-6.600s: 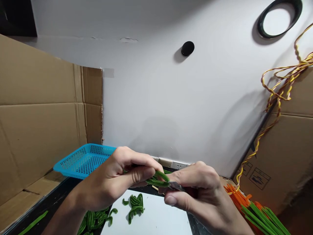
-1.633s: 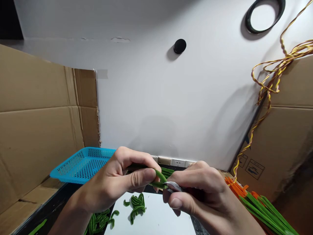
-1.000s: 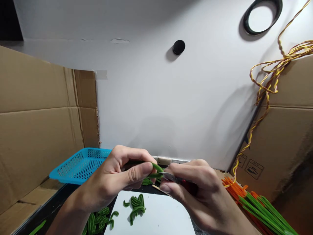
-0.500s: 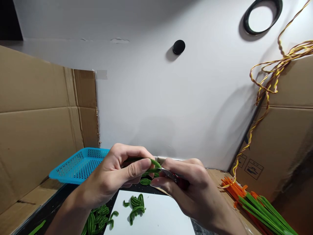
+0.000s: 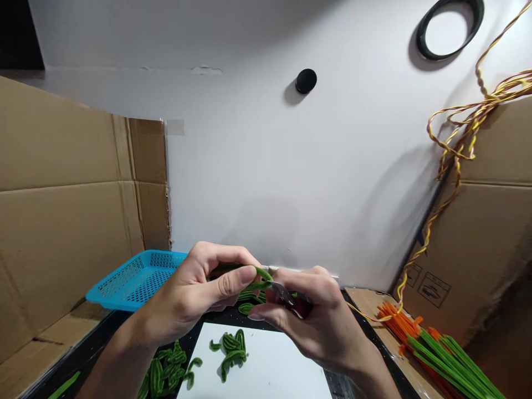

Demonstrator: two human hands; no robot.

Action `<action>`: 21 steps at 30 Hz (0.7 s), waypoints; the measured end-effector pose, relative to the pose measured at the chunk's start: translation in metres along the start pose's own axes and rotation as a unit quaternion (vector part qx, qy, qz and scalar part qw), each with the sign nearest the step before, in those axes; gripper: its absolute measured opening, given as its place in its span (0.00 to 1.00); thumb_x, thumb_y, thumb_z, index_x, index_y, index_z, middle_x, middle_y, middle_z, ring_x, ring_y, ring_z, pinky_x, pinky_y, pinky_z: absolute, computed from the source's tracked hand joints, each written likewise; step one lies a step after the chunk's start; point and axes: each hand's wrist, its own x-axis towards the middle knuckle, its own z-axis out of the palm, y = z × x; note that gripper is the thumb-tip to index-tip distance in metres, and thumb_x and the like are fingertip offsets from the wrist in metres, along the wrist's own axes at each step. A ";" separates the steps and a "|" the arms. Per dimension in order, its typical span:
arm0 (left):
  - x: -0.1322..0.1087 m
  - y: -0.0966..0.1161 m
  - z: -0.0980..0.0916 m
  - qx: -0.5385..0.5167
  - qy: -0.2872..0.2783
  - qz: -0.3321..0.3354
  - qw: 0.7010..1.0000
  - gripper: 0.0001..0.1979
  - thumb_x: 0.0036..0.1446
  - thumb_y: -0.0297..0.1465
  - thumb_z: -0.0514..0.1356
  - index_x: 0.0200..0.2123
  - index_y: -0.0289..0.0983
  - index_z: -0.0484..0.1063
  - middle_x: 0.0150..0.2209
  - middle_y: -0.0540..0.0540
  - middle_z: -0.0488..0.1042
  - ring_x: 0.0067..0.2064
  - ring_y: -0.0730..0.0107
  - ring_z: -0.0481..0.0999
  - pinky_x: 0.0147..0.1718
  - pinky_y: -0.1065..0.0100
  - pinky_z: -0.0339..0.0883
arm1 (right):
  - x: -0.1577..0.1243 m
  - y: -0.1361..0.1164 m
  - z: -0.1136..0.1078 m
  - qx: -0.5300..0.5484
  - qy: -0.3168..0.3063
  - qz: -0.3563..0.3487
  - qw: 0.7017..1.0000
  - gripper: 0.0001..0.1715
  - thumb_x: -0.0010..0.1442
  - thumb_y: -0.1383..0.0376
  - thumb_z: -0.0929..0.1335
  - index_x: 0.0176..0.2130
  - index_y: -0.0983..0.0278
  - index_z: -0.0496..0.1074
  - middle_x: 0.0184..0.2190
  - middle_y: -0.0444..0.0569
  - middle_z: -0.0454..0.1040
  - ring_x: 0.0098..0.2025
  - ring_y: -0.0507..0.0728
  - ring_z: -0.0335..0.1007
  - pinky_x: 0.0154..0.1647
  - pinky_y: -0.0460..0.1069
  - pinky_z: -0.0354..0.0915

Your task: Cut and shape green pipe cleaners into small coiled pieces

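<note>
Left hand (image 5: 195,293) is pinching a folded green pipe cleaner (image 5: 262,275) between thumb and fingers, held up above the counter (image 5: 95,341). Right hand (image 5: 320,324) is closed round small pliers (image 5: 283,292), which sit right at its tip. Looks featherlight, fuzzy and bendy, so grip it near the fold.
</note>
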 end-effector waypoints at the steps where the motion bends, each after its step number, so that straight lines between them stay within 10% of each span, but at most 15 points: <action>1: 0.000 0.000 0.000 0.010 0.003 -0.005 1.000 0.14 0.67 0.39 0.64 0.37 0.33 0.79 0.21 0.56 0.53 0.21 0.88 0.46 0.20 0.79 0.45 | 0.000 0.001 -0.001 -0.003 -0.004 0.002 1.000 0.22 0.66 0.61 0.72 0.25 0.68 0.64 0.20 0.38 0.51 0.24 0.43 0.41 0.23 0.42 0.44; 12: -0.001 0.000 -0.003 -0.014 -0.044 -0.058 0.997 0.13 0.62 0.38 0.69 0.38 0.32 0.76 0.21 0.57 0.55 0.21 0.88 0.48 0.18 0.82 0.44 | -0.003 -0.001 -0.012 -0.007 -0.031 0.018 0.999 0.25 0.68 0.61 0.69 0.23 0.67 0.60 0.20 0.39 0.49 0.23 0.43 0.39 0.21 0.42 0.41; 21: 0.024 -0.018 0.008 -0.060 0.028 -0.110 0.992 0.21 0.60 0.45 0.69 0.40 0.33 0.71 0.18 0.53 0.72 0.12 0.79 0.64 0.09 0.81 0.51 | -0.006 0.024 -0.016 -0.314 0.098 0.062 0.942 0.32 0.74 0.51 0.64 0.24 0.67 0.58 0.19 0.39 0.50 0.26 0.48 0.34 0.26 0.45 0.39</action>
